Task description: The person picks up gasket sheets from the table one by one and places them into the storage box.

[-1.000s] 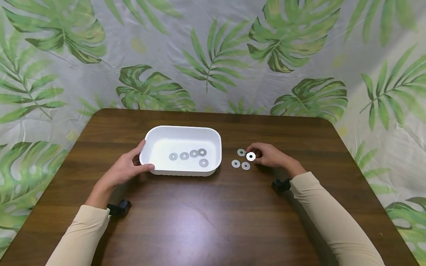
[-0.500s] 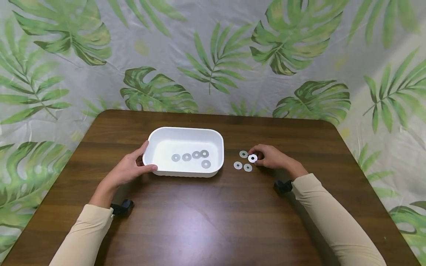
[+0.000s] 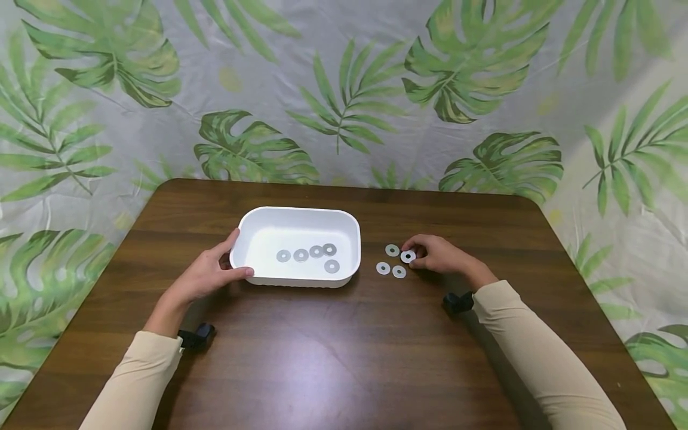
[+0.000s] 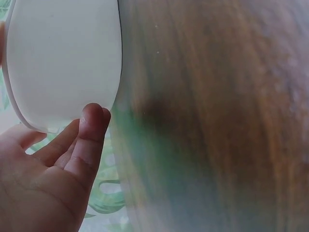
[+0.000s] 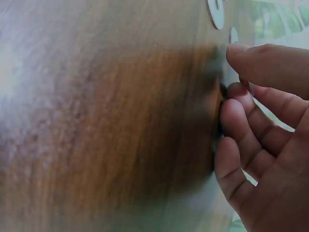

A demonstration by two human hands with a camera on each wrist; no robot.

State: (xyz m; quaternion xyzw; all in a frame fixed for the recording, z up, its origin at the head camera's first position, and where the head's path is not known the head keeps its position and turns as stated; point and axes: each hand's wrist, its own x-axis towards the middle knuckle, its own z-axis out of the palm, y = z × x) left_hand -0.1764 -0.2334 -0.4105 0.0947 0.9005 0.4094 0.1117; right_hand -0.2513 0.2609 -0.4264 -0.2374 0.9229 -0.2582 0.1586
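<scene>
A white tray (image 3: pixel 301 211) sits mid-table with several metal washers (image 3: pixel 301 255) lying flat inside. My left hand (image 3: pixel 226 263) grips its left end, thumb on the near rim; the left wrist view shows that thumb (image 4: pixel 91 125) against the tray wall (image 4: pixel 63 63). Right of the tray, three washers (image 3: pixel 392 250) lie on the brown table (image 3: pixel 344 346). My right hand (image 3: pixel 416 254) pinches a fourth washer (image 3: pixel 408 256) at its fingertips, just above the table. In the right wrist view the right hand (image 5: pixel 231 72) has curled fingers, and two washers (image 5: pixel 216 9) lie beyond them.
The wooden table has rounded far corners and a leaf-print cloth (image 3: pixel 344 89) hangs behind it. A small black strap part shows under each wrist (image 3: pixel 196 335) (image 3: pixel 457 301). Bare tabletop stretches in front of the tray and hands.
The washer at my right fingertips has dropped slightly and tipped flatter. Both hands and the tray are otherwise where they were.
</scene>
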